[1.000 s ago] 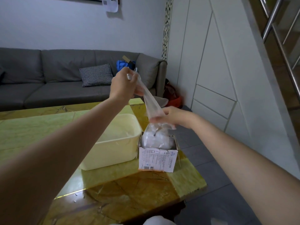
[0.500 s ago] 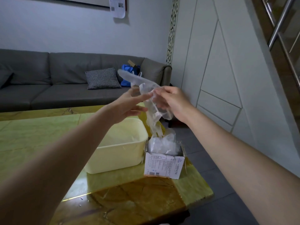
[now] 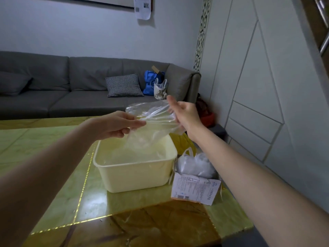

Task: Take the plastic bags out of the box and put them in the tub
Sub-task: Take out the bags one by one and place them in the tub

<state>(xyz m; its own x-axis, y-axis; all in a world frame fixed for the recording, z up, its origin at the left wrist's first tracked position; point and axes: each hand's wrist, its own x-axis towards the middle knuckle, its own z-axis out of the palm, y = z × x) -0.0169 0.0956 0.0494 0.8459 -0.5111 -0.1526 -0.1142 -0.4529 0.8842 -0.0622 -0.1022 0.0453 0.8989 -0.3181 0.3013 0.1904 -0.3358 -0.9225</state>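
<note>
We find our left hand (image 3: pixel 117 126) and right hand (image 3: pixel 185 114) pinching one plastic bag (image 3: pixel 153 125) above the tub (image 3: pixel 135 175) near the tabletop's right edge; lower it inside before letting go.

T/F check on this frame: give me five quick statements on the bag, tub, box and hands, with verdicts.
1. Both hands hold the clear plastic bag above the tub. True.
2. The tub stands right of the box. False: left of it.
3. The box is empty. False: white bags fill it.
4. The left hand pinches the bag's edge. True.
5. The right hand rests on the table. False: it is raised, on the bag.
</note>
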